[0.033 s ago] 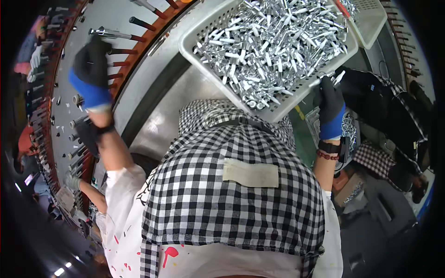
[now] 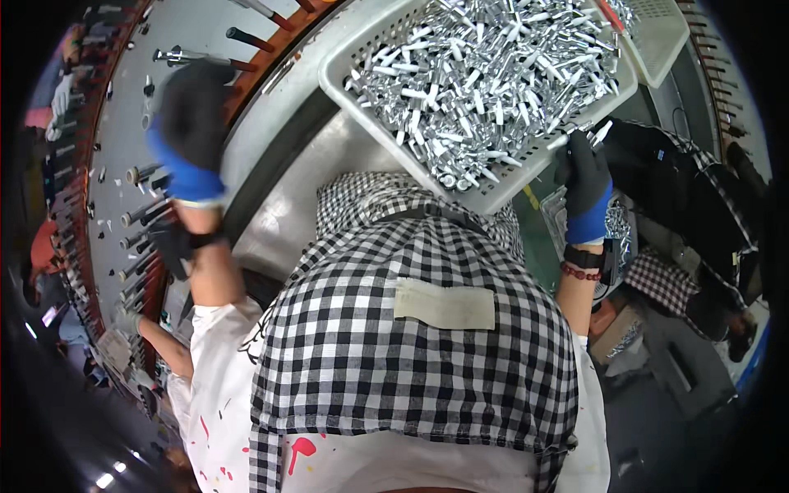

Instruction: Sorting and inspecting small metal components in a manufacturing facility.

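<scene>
My left hand point(image 2: 196, 111), in a black and blue work glove, is over the line of dark red pegs on the left. Motion smears its fingers, so what they hold, if anything, does not show. Close beyond it, a silver metal fitting point(image 2: 182, 57) sits at the end of a peg. Gloved the same way, my right hand point(image 2: 585, 177) is closed at the right edge of a pale plastic basket point(image 2: 386, 135). Small silver parts with white tips point(image 2: 602, 131) stick out from its fingertips. A heap of similar silver and white parts point(image 2: 485, 74) fills the basket.
The curved orange-brown rail point(image 2: 246, 90) carries several pegs beside a grey metal surface point(image 2: 123, 74). Another pale basket point(image 2: 662, 37) stands at the far right. A person in dark clothes point(image 2: 674, 172) is close on the right; another person's arm point(image 2: 163, 345) reaches in at the lower left.
My left hand has moved right and slightly nearer to me, away from the silver fitting on the peg. My right hand has stayed almost still at the basket's edge.
</scene>
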{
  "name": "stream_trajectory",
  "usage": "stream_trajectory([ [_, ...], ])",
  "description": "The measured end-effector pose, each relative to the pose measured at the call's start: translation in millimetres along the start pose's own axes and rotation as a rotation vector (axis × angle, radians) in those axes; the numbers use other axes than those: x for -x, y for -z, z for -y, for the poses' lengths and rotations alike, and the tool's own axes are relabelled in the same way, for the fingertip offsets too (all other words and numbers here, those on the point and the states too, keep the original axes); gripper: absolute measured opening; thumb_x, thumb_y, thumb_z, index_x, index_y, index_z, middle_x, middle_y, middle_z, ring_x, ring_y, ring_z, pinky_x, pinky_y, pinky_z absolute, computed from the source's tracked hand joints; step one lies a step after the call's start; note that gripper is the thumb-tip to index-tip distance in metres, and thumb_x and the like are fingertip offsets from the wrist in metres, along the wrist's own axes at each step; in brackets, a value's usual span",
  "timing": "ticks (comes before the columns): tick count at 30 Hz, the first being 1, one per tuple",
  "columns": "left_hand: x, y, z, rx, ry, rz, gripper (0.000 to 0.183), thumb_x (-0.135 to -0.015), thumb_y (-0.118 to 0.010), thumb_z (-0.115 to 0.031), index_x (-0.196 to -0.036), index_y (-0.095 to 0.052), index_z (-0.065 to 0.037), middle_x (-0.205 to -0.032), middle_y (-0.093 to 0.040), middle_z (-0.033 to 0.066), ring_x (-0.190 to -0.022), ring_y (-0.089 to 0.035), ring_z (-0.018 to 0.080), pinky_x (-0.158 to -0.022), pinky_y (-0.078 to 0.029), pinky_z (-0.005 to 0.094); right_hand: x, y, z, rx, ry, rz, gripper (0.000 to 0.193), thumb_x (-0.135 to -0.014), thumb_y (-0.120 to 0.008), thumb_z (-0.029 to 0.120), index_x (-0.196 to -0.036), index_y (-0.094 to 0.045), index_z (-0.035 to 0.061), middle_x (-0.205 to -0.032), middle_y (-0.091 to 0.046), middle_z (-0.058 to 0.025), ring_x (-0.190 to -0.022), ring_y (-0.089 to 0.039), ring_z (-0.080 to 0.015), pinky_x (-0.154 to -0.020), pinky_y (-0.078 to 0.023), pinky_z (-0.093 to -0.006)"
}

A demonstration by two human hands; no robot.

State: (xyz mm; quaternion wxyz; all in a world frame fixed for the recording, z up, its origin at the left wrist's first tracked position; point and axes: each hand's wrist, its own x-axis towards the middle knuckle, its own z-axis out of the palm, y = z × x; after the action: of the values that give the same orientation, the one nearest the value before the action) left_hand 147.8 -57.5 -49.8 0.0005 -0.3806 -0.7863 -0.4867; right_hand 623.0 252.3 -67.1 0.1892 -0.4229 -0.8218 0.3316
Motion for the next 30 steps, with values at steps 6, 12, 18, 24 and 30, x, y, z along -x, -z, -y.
stream_trajectory([
  [6,-32,-9,-33,-0.254,-0.230,-0.493,0.043,-0.104,-0.073,-0.007,-0.146,-0.068,0.002,-0.134,-0.075,0.0195,-0.118,-0.071,0.0239,-0.102,-0.057,0.0361,-12,9,20,-0.425,-0.401,-0.070,0.032,-0.110,-0.070,0.031,-0.119,-0.074,-0.0001,-0.087,-0.071,-0.0043,-0.065,-0.059,-0.0082,-0.058,-0.044,-0.0250],
  [12,-28,59,100,0.800,0.526,-0.120,0.045,-0.118,-0.039,-0.023,-0.141,-0.065,0.006,-0.128,-0.076,0.0245,-0.115,-0.076,0.0396,-0.116,-0.051,0.0464,4,35,-15,-0.354,-0.500,-0.017,0.032,-0.109,-0.072,0.033,-0.115,-0.074,0.0020,-0.080,-0.067,-0.0011,-0.065,-0.058,-0.0060,-0.058,-0.042,-0.0239],
  [18,-9,20,-10,-0.053,-0.121,-0.207,0.040,-0.115,-0.049,-0.021,-0.102,-0.079,0.002,-0.091,-0.077,0.0107,-0.088,-0.073,0.0207,-0.088,-0.058,0.0388,103,251,-234,0.431,-0.324,0.026,0.063,-0.096,-0.076,0.008,-0.156,-0.059,0.0096,-0.122,-0.072,-0.0114,-0.100,-0.072,-0.0299,-0.086,-0.059,-0.0383],
  [24,-8,-150,-94,0.122,-0.353,0.460,0.032,-0.096,-0.079,-0.023,-0.121,-0.080,-0.004,-0.118,-0.079,0.0210,-0.106,-0.076,0.0384,-0.094,-0.059,0.0439,124,245,-233,0.454,-0.247,-0.182,0.058,-0.104,-0.072,0.011,-0.159,-0.056,0.0059,-0.138,-0.075,-0.0188,-0.117,-0.075,-0.0304,-0.098,-0.061,-0.0400],
  [30,17,-169,-71,0.082,-0.253,0.353,0.024,-0.104,-0.070,-0.013,-0.123,-0.080,-0.003,-0.115,-0.081,0.0187,-0.103,-0.078,0.0321,-0.090,-0.060,0.0405,2,-45,46,0.465,0.336,-0.045,0.053,-0.087,-0.090,0.028,-0.136,-0.076,0.0112,-0.144,-0.069,-0.0219,-0.132,-0.066,-0.0434,-0.113,-0.053,-0.0519],
])
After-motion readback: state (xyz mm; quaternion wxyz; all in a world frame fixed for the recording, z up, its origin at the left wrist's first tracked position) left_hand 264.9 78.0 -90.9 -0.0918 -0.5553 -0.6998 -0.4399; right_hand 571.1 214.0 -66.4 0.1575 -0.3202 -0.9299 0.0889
